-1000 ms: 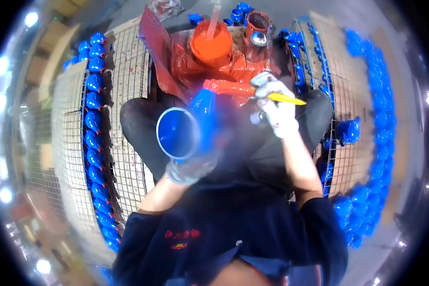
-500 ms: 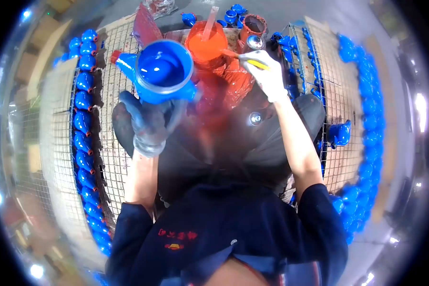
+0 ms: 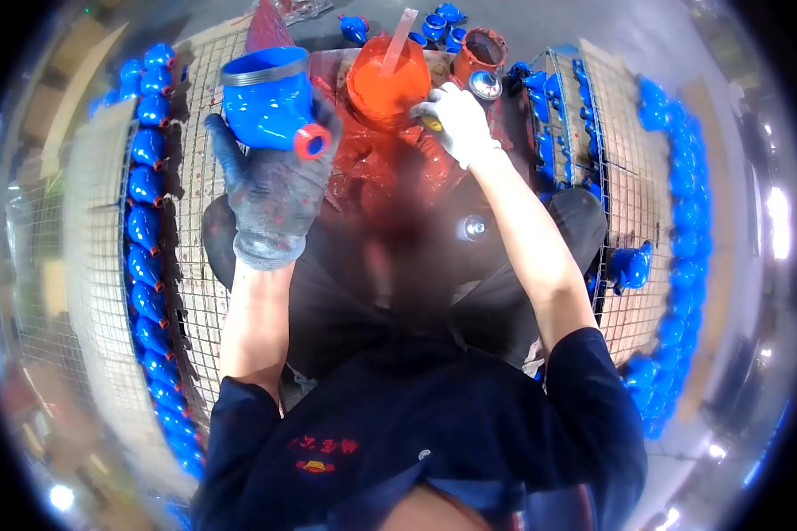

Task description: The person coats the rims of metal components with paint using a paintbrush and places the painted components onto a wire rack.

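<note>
Our left hand (image 3: 276, 199) grips the blue pot (image 3: 264, 104) — red spout tip (image 3: 312, 142) now facing us — our right hand (image 3: 460, 122) clasping the brush (image 3: 431, 123) near the paint tub (image 3: 383, 91).

Paint tub (image 3: 388, 91): held glossy, wet-looking orange paint
Blue pot (image 3: 266, 104): left of the tub, was smooth and shiny, its grey collar duller and ridged
Sheeting (image 3: 363, 164): below the tub, looked like wrinkled, glossy plastic (coloured red)
Left glove (image 3: 277, 202): below-left of the tub, looked matt and rough (red-specked)
Rack (image 3: 638, 190): right of the tub, was metal wire
</note>
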A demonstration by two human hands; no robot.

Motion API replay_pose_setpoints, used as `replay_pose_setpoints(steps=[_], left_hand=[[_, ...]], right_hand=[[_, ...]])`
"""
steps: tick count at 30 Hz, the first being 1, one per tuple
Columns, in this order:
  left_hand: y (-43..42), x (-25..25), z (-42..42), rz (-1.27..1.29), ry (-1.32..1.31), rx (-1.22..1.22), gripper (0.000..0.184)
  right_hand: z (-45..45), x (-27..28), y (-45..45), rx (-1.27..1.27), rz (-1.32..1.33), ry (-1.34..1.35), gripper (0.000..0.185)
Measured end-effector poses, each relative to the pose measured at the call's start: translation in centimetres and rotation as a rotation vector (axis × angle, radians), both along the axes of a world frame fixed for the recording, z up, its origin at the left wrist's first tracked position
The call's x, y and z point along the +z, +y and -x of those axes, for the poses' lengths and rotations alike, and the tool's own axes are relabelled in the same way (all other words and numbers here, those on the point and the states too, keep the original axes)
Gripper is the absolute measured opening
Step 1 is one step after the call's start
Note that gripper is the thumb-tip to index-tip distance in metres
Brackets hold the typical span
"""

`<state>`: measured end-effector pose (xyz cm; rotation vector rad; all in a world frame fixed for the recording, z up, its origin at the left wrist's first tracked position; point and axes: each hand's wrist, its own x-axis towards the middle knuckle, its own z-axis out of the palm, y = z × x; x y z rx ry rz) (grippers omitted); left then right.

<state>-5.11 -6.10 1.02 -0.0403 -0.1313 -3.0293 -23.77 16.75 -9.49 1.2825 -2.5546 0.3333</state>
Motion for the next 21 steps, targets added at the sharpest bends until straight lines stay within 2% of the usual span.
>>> replay_pose_setpoints(steps=[1, 2, 3, 5, 7, 8, 11, 13, 15, 17, 21], left_hand=[[0.0, -0.3, -0.5, 0.122, -0.035, 0.013, 0.079], [0.6, -0.3, -0.6, 0.431, -0.169, 0.208, 0.077], [1.3, -0.3, -0.7, 0.590, -0.160, 0.274, 0.068], [2.0, -0.9, -1.6, 0.951, -0.256, 0.316, 0.072], [3.3, -1.1, -2.5, 1.411, -0.213, 0.528, 0.077], [3.8, -1.2, -2.9, 1.637, -0.181, 0.634, 0.080], [3.7, -1.6, -3.8, 2.185, 0.028, 0.928, 0.086], [3.9, -1.4, -4.1, 2.244, 0.254, 0.987, 0.085], [4.2, -1.6, -4.6, 2.271, 0.451, 1.016, 0.083], [4.6, -1.7, -5.1, 2.265, 0.561, 0.956, 0.081], [4.5, -2.4, -5.6, 2.312, 0.720, 0.889, 0.084]], right_hand=[[-0.6, 0.6, 0.6, 0.038, 0.087, 0.034, 0.022], [-1.2, 1.4, 1.3, 0.076, 0.175, 0.069, 0.022], [-1.8, 2.0, 1.8, 0.112, 0.265, 0.104, 0.021], [-2.3, 3.0, 2.5, 0.145, 0.454, 0.228, 0.027], [-3.9, 5.5, 2.6, 0.139, 0.739, 0.161, 0.032], [-5.5, 9.3, 3.0, 0.144, 0.700, 0.319, 0.034], [-8.0, 14.6, 3.9, 0.284, 0.827, 0.194, 0.030], [-11.2, 16.4, 2.9, 0.140, 1.122, -0.441, 0.024], [-11.7, 19.2, 3.8, 0.067, 0.744, -0.295, 0.022], [-12.0, 21.7, 3.6, 0.014, 0.724, -0.585, 0.032], [-12.2, 21.8, 4.2, -0.005, 0.622, -0.718, 0.033]])
